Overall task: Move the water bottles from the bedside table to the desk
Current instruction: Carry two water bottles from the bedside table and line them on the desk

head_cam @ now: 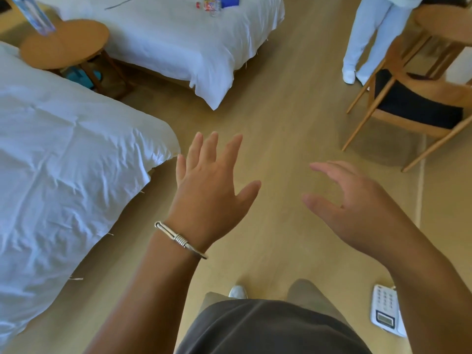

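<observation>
Bottle [35, 15] on bedside table [76, 42], far from hands.

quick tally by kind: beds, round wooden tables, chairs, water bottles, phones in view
beds: 2 (near, far)
round wooden tables: 2 (bedside, right edge)
chairs: 1
water bottles: 1
phones: 1
total: 7
</observation>
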